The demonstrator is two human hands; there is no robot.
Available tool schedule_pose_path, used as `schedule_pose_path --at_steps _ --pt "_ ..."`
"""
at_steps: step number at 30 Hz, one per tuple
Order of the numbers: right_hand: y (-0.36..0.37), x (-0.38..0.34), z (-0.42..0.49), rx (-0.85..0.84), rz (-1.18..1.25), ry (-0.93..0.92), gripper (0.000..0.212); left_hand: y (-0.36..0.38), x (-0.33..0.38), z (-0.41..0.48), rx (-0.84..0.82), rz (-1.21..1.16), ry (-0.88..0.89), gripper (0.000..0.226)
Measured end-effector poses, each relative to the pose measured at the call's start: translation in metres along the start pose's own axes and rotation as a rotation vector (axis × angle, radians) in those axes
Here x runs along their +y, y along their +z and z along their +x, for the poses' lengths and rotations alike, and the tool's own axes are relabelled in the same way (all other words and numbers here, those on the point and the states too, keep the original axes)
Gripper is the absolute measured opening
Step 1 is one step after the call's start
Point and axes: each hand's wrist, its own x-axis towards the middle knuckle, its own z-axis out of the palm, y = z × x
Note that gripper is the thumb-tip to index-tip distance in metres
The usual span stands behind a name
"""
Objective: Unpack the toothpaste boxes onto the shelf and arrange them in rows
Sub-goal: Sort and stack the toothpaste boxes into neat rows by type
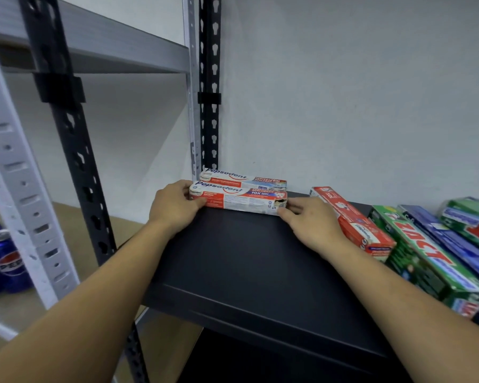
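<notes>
So, right-edge boxes [470, 225] got cut off; mid-frame, left hand [174, 207] and right hand [310, 225] pinched ends of the front box [238, 200].

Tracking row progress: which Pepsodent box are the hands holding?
The front red-and-white Pepsodent cardboard box, left hand at its left end, right hand at its right; the rear Pepsodent box lies behind it.
</notes>
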Motion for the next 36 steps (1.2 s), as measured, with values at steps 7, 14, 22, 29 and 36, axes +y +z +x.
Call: schedule_pose_path --at_steps 7,14,22,29,36 --pt "0.002 0.002 0.005 0.01 -0.008 0.002 0.029 0.002 -0.004 0.009 0.056 0.012 -0.009 0.039" --pt "0.003 0.003 0.009 0.017 -0.023 -0.007 0.032 0.004 -0.005 0.013 0.063 0.007 -0.006 0.036" --pt "0.002 0.002 0.009 0.023 -0.004 0.002 0.032 0.004 -0.004 0.013 0.079 0.005 -0.011 0.032" --pt "0.002 0.004 0.009 0.024 -0.014 -0.01 0.03 0.006 -0.007 0.016 0.076 -0.015 -0.018 0.03" --pt "0.003 0.004 0.01 0.014 -0.019 -0.011 0.031 0.007 -0.01 0.019 0.088 -0.007 -0.012 0.029"
